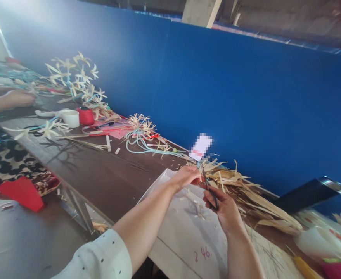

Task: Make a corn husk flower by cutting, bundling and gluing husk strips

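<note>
Scissors (206, 184): 1 pair, head view, just right of and below frame centre, blades pointing up. Right hand (223, 205) had fingers curled shut around the handles. Left hand (186, 176) sat just beside the blades, fingertips bunched close together; couldn't tell what, if anything, they pinched, too small and blurred. 1 white panel (192, 232) lay under both hands, pink handwriting near bottom centre.

Right of the hands: 1 heap of dry husks (254, 197), strands too tangled to count, then 1 black cylinder (310, 195), tilted, right edge area.

Left of centre on the brown table (123, 176): 2 short white sticks (108, 143), 1 looped bundle of pale-blue stems (138, 146), 1 white ring-shaped item (70, 118), 1 red item (85, 116) just beside it. Pale flowers: 3 clusters, 1 standing spray (78, 77) upper left, 1 low sprig (49, 128) below it, 1 tuft (142, 123) nearer centre; blooms not countable. 1 co-worker's hand (20, 98) showed at the upper left edge.
</note>
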Available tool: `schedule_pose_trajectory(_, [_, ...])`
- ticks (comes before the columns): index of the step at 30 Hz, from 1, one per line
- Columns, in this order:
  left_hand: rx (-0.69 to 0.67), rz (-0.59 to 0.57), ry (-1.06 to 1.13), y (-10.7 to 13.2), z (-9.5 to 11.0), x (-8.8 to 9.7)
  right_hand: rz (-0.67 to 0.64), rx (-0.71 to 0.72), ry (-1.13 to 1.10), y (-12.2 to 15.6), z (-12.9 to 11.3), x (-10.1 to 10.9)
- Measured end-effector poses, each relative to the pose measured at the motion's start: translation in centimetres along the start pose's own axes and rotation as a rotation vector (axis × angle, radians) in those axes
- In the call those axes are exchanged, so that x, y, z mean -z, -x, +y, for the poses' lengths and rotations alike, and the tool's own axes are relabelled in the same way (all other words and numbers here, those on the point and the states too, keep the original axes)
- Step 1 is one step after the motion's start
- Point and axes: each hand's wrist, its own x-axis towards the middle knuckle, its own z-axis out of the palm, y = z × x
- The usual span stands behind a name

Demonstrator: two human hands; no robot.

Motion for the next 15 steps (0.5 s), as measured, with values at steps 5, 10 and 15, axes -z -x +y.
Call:
schedule_pose_trajectory(5, [0.000, 0.010, -0.009, 0.05, 0.01, -0.02, 0.010, 0.023, 0.025, 0.08, -0.09, -0.01])
schedule_pose_trajectory(10, [-0.014, 0.004, -0.025, 0.05, -0.04, -0.02, 0.020, 0.027, 0.004, -0.08, 0.14, 0.12])
schedule_pose_trajectory(15, [-0.031, -0.002, -0.027, 0.41, 0.53, -0.27, 0.115, -0.011, -0.067, -0.70, 0.67, 0.36])
